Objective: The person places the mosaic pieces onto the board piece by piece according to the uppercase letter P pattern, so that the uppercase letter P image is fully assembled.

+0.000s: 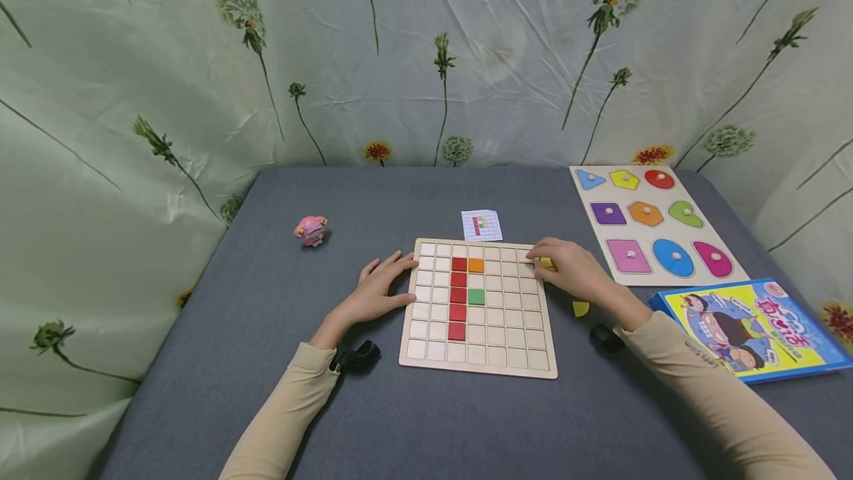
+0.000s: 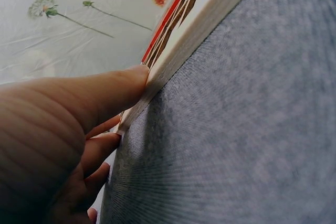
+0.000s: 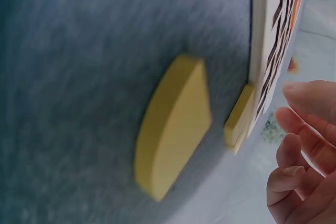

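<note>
A wooden grid board (image 1: 496,354) lies in front of me, bearing a column of red squares (image 1: 457,295), an orange square (image 1: 476,265) and a green square (image 1: 476,297). Its left edge is touched by my left hand (image 1: 373,295), thumb and fingers extended; the left wrist view shows the thumb (image 2: 123,85) against the rim. My right hand (image 1: 574,270) hovers at the upper right corner, fingers loosely bent, with nothing seen between them. Below it, one yellow piece (image 3: 240,119) sits against the board's edge. Another yellow piece (image 3: 178,129), with a curved side, lies farther out on the cloth.
Behind the board is a small printed card (image 1: 489,227) showing a coloured grid pattern. A pink toy figure (image 1: 311,230) stands at the back left. To the right lie a knobbed shape puzzle (image 1: 594,232) and a blue-yellow box (image 1: 816,347), on a grey cloth-covered table (image 1: 373,198).
</note>
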`<move>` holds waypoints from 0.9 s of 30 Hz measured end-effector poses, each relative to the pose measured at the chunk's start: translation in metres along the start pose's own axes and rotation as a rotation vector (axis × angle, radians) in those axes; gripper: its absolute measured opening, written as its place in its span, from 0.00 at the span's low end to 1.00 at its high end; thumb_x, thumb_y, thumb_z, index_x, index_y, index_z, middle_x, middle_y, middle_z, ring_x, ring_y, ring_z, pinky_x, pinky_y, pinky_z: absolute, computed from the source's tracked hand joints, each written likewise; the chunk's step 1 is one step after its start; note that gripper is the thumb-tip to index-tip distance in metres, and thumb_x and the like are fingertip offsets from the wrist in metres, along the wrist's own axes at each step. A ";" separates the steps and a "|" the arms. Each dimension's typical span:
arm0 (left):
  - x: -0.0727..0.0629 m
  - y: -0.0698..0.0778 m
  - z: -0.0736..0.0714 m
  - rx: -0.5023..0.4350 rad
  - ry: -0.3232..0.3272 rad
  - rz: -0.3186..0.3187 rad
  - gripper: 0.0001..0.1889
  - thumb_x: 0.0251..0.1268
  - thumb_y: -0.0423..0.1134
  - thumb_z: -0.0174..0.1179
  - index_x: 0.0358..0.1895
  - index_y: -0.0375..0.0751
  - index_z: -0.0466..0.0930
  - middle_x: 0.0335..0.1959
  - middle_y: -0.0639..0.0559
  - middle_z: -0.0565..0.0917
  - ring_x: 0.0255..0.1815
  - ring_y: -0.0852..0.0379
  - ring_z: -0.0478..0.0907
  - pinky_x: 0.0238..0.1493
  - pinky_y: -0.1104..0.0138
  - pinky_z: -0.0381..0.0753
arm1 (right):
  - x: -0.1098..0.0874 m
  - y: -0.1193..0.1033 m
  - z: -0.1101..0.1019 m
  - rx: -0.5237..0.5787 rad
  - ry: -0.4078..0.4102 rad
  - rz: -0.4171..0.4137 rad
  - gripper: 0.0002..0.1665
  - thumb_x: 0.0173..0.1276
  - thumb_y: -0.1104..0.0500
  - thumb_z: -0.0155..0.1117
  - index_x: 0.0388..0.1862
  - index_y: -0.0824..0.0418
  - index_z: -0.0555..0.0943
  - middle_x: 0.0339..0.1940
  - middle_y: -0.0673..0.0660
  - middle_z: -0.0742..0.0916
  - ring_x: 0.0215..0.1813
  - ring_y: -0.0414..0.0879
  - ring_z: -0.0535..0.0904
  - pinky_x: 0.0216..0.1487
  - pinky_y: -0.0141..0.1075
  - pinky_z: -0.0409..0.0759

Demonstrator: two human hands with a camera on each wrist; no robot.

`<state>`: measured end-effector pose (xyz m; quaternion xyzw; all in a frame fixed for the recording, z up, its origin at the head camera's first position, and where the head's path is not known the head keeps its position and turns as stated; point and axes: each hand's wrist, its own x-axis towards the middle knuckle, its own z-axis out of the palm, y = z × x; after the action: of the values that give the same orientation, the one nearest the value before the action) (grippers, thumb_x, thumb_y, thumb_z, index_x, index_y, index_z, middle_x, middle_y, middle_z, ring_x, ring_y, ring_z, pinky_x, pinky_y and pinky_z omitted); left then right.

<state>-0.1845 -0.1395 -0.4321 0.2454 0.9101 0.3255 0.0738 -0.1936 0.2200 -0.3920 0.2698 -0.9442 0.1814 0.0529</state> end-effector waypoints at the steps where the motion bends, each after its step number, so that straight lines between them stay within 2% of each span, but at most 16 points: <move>1: 0.000 0.000 0.000 0.000 0.001 -0.001 0.33 0.60 0.45 0.62 0.68 0.42 0.64 0.73 0.45 0.62 0.77 0.45 0.50 0.72 0.43 0.38 | 0.000 0.002 -0.001 -0.002 -0.007 0.009 0.11 0.59 0.64 0.65 0.42 0.64 0.84 0.43 0.59 0.86 0.44 0.52 0.82 0.43 0.48 0.80; 10: 0.000 0.001 0.000 0.006 0.009 0.005 0.32 0.60 0.44 0.62 0.68 0.42 0.64 0.73 0.45 0.62 0.77 0.44 0.50 0.71 0.43 0.39 | -0.001 0.017 -0.004 -0.027 -0.063 0.043 0.11 0.60 0.67 0.63 0.42 0.66 0.84 0.43 0.62 0.86 0.47 0.56 0.82 0.49 0.51 0.78; 17: -0.001 0.001 -0.001 0.020 0.014 0.017 0.32 0.60 0.45 0.62 0.68 0.43 0.64 0.73 0.46 0.63 0.77 0.44 0.51 0.71 0.43 0.40 | -0.002 0.027 -0.004 -0.002 -0.089 0.055 0.11 0.59 0.67 0.63 0.42 0.67 0.84 0.42 0.62 0.86 0.46 0.56 0.82 0.50 0.51 0.79; 27: -0.001 -0.001 0.000 0.017 0.008 0.012 0.32 0.60 0.45 0.61 0.68 0.43 0.64 0.73 0.46 0.62 0.77 0.45 0.50 0.71 0.43 0.40 | -0.003 0.035 -0.009 0.006 -0.112 0.057 0.11 0.59 0.65 0.65 0.41 0.67 0.84 0.37 0.61 0.85 0.38 0.51 0.81 0.41 0.45 0.79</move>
<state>-0.1842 -0.1400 -0.4329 0.2501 0.9118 0.3190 0.0659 -0.2094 0.2530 -0.3954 0.2529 -0.9524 0.1702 -0.0059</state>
